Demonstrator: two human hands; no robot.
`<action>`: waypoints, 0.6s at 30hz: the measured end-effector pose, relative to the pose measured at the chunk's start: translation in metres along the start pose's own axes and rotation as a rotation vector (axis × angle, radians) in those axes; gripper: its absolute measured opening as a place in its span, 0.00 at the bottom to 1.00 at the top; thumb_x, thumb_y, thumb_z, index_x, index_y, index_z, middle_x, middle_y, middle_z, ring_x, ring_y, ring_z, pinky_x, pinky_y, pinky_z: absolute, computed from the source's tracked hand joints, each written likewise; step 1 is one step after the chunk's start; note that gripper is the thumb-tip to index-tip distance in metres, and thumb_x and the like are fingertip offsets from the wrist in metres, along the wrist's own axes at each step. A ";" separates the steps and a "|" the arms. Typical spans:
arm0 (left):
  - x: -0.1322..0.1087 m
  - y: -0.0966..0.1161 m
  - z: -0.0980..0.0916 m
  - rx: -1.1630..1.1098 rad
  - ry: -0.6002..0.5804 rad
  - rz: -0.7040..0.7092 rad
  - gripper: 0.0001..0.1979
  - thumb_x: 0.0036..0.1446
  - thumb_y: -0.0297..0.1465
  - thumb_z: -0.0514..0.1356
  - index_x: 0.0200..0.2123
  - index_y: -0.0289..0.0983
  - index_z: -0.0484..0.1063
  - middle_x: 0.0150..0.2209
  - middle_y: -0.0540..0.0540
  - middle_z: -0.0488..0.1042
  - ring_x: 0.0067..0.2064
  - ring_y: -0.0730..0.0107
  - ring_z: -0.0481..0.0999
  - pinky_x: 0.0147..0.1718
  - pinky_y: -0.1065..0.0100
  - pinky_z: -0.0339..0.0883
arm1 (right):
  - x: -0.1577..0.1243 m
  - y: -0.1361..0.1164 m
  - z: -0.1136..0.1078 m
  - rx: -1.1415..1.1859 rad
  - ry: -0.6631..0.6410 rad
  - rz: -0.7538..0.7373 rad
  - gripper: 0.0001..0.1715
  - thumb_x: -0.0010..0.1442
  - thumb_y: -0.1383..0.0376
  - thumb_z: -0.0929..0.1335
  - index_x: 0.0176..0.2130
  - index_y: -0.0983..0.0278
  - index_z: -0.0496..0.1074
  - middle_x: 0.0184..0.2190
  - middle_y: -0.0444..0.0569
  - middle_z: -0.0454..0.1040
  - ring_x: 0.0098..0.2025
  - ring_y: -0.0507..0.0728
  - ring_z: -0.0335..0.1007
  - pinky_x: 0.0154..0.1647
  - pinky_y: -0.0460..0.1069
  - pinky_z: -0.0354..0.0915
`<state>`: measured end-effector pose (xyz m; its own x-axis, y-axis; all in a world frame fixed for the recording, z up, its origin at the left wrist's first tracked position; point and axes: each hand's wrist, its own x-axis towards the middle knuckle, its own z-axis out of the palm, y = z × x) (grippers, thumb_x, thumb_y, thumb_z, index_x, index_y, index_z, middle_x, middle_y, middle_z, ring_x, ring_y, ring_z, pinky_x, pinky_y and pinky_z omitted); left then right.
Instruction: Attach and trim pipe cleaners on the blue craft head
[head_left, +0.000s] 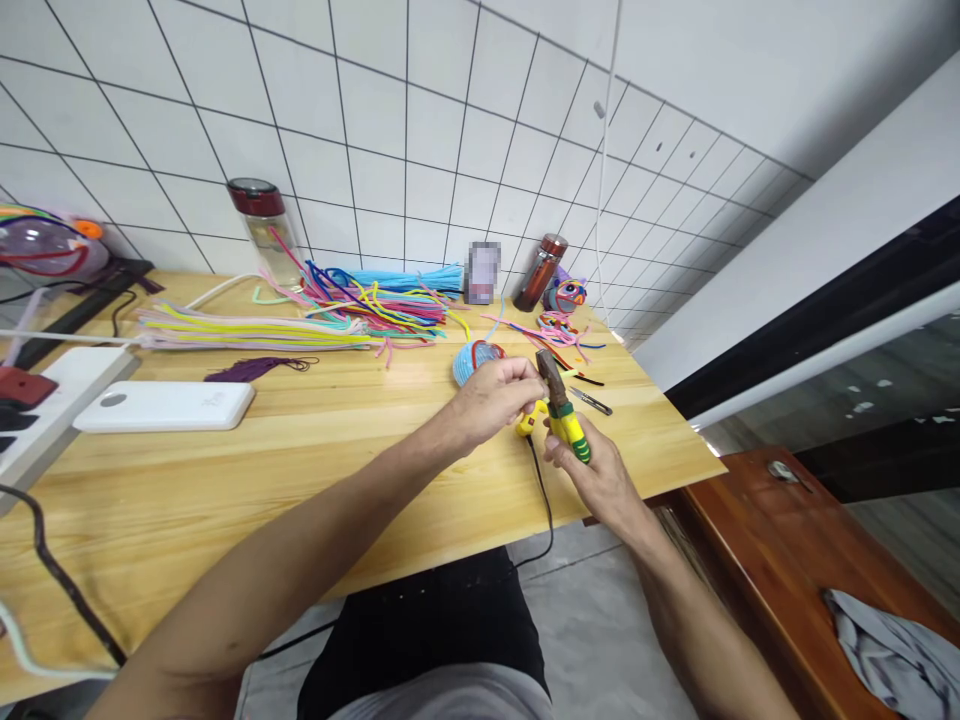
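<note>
My right hand (598, 470) is wrapped round the yellow and green handles of a pair of pliers (553, 380), whose dark jaws point up and away from me. Close beside the jaws, my left hand (502, 395) is closed in a pinch. Whatever its fingertips hold is too small to make out. A short pale yellow pipe cleaner piece (569, 373) shows just behind the pliers. Beyond my left hand sits a round form wrapped in light blue pipe cleaner (466, 362), with a red edge, partly hidden by the hand. Below my fingers lies a yellow glue gun (527, 420) with a black cord.
Bundles of coloured pipe cleaners (375, 308) lie along the back. A utility knife (592, 401) rests right of the pliers. Toward the wall stand a glass bottle (270, 240), a red flask (541, 272) and a decorated figure (566, 293). A white power bank (165, 407) lies left.
</note>
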<state>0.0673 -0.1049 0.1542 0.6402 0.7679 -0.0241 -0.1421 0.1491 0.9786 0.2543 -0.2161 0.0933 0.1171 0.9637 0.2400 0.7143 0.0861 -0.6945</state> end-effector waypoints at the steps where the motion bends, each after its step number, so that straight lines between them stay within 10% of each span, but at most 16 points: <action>1: 0.000 0.000 0.000 0.001 -0.001 0.003 0.11 0.55 0.21 0.60 0.22 0.37 0.66 0.18 0.56 0.65 0.20 0.82 0.60 0.22 0.75 0.52 | -0.001 0.001 -0.001 -0.014 0.004 0.000 0.15 0.71 0.51 0.67 0.47 0.59 0.74 0.33 0.45 0.80 0.34 0.59 0.76 0.39 0.52 0.70; 12: 0.006 -0.019 0.003 -0.057 -0.031 0.019 0.10 0.54 0.23 0.61 0.23 0.37 0.66 0.19 0.56 0.66 0.20 0.81 0.61 0.23 0.74 0.52 | 0.010 0.021 -0.004 -0.171 0.073 -0.132 0.10 0.69 0.56 0.66 0.41 0.59 0.74 0.31 0.47 0.80 0.30 0.59 0.75 0.36 0.51 0.70; 18: 0.007 -0.032 0.009 -0.089 0.032 0.048 0.10 0.55 0.23 0.61 0.23 0.37 0.66 0.20 0.55 0.68 0.21 0.81 0.61 0.23 0.74 0.52 | 0.000 0.024 -0.020 -0.210 0.004 -0.079 0.23 0.72 0.49 0.67 0.53 0.60 0.81 0.47 0.56 0.87 0.49 0.68 0.85 0.53 0.58 0.76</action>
<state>0.0830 -0.1096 0.1242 0.6067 0.7948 0.0147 -0.2398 0.1654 0.9566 0.2851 -0.2185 0.0898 0.0577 0.9550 0.2910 0.8492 0.1063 -0.5173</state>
